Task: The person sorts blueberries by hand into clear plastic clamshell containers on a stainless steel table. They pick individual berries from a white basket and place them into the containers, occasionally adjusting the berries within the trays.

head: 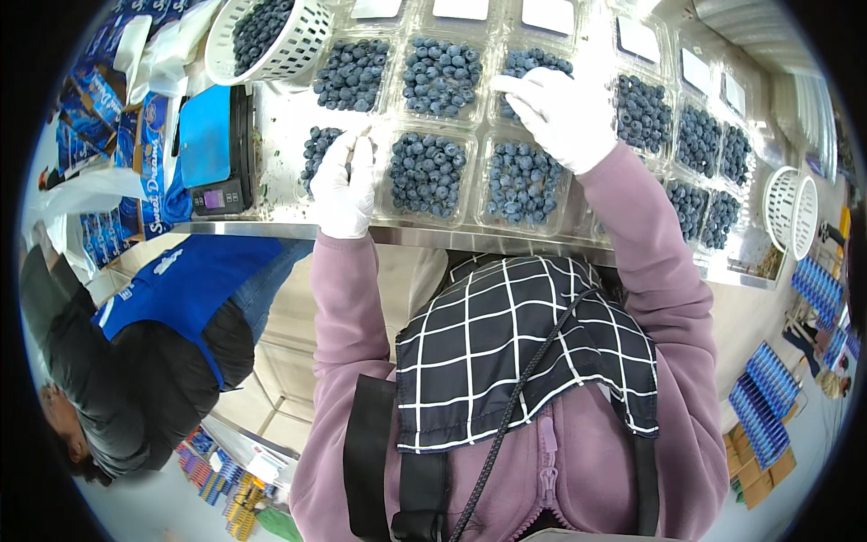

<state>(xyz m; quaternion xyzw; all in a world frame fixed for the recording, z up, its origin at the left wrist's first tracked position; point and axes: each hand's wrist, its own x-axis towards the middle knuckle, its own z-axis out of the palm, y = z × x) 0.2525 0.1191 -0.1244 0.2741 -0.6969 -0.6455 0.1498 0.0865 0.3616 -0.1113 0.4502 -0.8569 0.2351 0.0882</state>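
Several clear plastic punnets of blueberries (428,175) stand in rows on a metal worktable, their lids folded back on the far side. My left hand (347,183), in a white glove, rests over the front-left punnet of blueberries (318,146) and covers part of it; whether its fingers hold a berry is hidden. My right hand (552,115), also white-gloved, is over a back-row punnet (535,62), with its index finger stretched out to the left across the berries. The fingertips of that hand are partly curled, and I cannot tell if they grip anything.
A white perforated basket of blueberries (298,40) stands at the back left, near a digital scale with a blue top (206,135). Blue printed cartons (154,162) lie beyond it. Stacked white baskets (789,210) stand at the right. A co-worker in a blue apron (183,284) is at the left.
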